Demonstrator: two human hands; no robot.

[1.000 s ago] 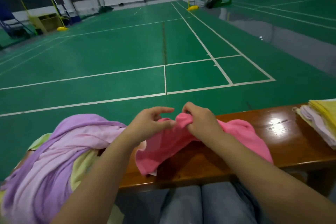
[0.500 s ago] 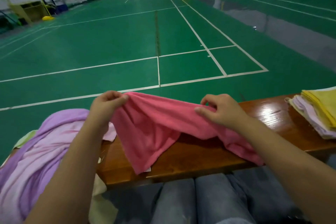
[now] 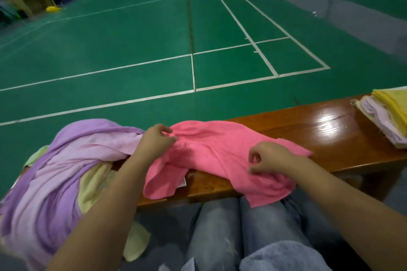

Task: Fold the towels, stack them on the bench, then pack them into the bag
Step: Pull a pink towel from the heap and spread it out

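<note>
On the bench [image 3: 308, 125], both hands pinch the pink towel [image 3: 220, 152].

The towel [image 3: 220, 154] spread on the glossy brown bench [image 3: 319, 130] was pink; the heap [image 3: 66, 160] at its left end was lilac and pale yellow; the folded stack [image 3: 387, 114] at its right end, yellow over lilac.

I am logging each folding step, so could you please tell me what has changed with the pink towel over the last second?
The hands first bunched the pink towel together, then drew apart and spread it flat along the bench. The left hand pinches its far edge; the right hand pinches it nearer the front. The purple towel heap and folded stack stayed put.
</note>
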